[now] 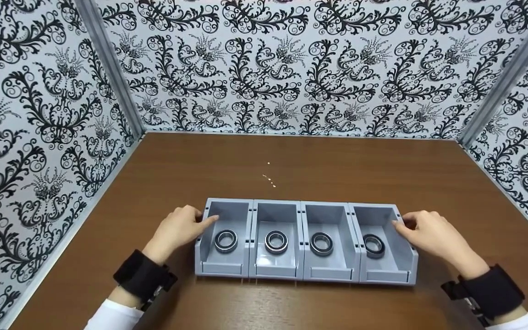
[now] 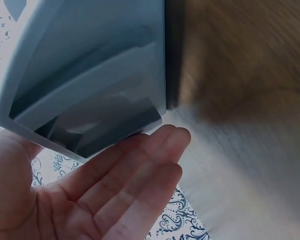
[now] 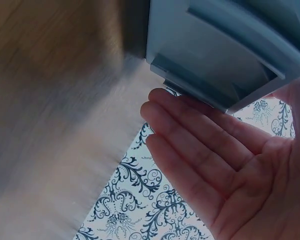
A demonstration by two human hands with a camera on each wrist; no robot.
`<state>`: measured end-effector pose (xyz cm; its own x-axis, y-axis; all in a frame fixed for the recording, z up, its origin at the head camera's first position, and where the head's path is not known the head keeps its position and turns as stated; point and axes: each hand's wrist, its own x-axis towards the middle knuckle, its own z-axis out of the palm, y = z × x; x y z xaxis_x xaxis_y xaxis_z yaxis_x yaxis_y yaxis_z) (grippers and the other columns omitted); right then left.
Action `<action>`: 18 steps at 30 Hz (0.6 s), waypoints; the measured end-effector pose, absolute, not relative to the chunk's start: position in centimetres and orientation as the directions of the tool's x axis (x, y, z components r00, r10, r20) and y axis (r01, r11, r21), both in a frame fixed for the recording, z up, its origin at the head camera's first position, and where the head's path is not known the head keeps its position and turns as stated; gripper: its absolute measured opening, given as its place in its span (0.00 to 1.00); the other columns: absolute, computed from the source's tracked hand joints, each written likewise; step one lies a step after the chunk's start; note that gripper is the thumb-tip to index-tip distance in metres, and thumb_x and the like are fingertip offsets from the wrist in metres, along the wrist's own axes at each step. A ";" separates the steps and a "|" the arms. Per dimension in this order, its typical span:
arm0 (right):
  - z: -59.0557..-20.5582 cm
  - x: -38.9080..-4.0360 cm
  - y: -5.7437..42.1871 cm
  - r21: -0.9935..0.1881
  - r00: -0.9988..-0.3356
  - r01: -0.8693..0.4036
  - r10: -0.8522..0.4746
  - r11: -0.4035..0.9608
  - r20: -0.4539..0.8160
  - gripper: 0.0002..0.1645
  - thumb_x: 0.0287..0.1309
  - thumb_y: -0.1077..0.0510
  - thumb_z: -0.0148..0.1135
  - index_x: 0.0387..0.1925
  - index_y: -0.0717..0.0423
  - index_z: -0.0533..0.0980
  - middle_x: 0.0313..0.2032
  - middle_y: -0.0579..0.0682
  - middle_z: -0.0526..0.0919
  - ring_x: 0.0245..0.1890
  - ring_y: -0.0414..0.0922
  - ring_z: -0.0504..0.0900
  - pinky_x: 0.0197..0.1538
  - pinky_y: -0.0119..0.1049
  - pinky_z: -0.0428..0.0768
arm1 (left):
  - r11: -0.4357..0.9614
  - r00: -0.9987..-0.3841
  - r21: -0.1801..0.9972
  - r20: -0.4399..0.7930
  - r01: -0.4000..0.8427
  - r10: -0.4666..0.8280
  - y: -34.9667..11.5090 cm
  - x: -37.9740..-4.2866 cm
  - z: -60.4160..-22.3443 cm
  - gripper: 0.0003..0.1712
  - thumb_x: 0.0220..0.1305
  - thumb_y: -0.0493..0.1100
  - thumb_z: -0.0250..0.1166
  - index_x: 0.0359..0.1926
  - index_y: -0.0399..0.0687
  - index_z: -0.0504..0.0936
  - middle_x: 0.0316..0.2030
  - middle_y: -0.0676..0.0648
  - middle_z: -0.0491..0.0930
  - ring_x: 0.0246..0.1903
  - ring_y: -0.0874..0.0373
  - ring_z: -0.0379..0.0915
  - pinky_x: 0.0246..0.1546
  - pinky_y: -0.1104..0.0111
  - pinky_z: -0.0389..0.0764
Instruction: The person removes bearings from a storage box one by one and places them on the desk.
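Note:
In the head view a joined row of several grey plastic storage bins [image 1: 275,272] stands on the brown table, low lips toward me. One ball bearing lies flat in each, including the leftmost bearing [image 1: 226,250] and the rightmost bearing [image 1: 374,255]. My left hand [image 1: 179,229] grips the row's left end, thumb over the top edge and fingers along the outer wall. At the other end my right hand [image 1: 436,233] holds the right wall the same way. Both wrist views show fingers [image 2: 135,185] extended low along the outer side wall [image 3: 210,55].
The brown wooden table [image 1: 337,169] extends behind and in front of the bins. Patterned black-and-white panels [image 1: 273,68] enclose its back and sides, with grey metal posts [image 1: 112,68] at the corners. Small light specks [image 1: 269,179] show on the tabletop behind the row.

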<state>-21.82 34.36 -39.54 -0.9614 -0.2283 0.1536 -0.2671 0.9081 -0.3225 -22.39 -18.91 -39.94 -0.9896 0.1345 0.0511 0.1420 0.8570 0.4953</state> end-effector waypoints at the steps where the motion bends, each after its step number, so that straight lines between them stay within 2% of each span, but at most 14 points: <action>1: -39.6 -21.8 34.4 -0.323 -0.962 -0.266 -0.227 0.908 0.155 0.15 0.69 0.49 0.65 0.30 0.55 0.84 0.20 0.41 0.77 0.21 0.42 0.73 0.27 0.40 0.70 | 0.858 -0.990 0.494 0.053 0.142 0.134 -18.9 -22.3 -39.9 0.29 0.72 0.56 0.66 0.15 0.49 0.73 0.13 0.55 0.62 0.17 0.59 0.62 0.21 0.66 0.61; 7: -40.0 -21.5 34.4 -0.324 -0.966 -0.253 -0.219 0.912 0.138 0.16 0.67 0.49 0.67 0.26 0.53 0.82 0.19 0.41 0.76 0.20 0.42 0.72 0.27 0.40 0.68 | 0.866 -0.991 0.481 0.049 0.135 0.127 -18.7 -21.9 -39.8 0.28 0.70 0.53 0.68 0.14 0.48 0.73 0.13 0.55 0.62 0.17 0.58 0.63 0.20 0.67 0.60; 14: -40.1 -21.1 34.4 -0.332 -0.971 -0.238 -0.213 0.913 0.111 0.16 0.66 0.50 0.67 0.26 0.55 0.82 0.17 0.41 0.74 0.18 0.41 0.70 0.25 0.38 0.66 | 0.867 -0.990 0.478 0.051 0.137 0.129 -18.5 -21.7 -40.0 0.31 0.68 0.49 0.69 0.11 0.50 0.66 0.12 0.56 0.59 0.15 0.60 0.61 0.20 0.68 0.58; 18: -40.1 -20.9 34.3 -0.343 -0.977 -0.213 -0.193 0.915 0.091 0.15 0.65 0.51 0.66 0.25 0.55 0.81 0.15 0.40 0.67 0.16 0.40 0.66 0.23 0.36 0.62 | 0.870 -0.991 0.475 0.056 0.133 0.121 -18.4 -21.6 -40.1 0.31 0.68 0.49 0.69 0.11 0.50 0.66 0.12 0.56 0.59 0.16 0.60 0.62 0.21 0.67 0.59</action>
<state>-20.93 34.29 -40.08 -0.9769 -0.1934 0.0910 -0.2131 0.9150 -0.3427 -21.58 -18.44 -40.07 -0.9911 0.1207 0.0556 0.1326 0.8701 0.4747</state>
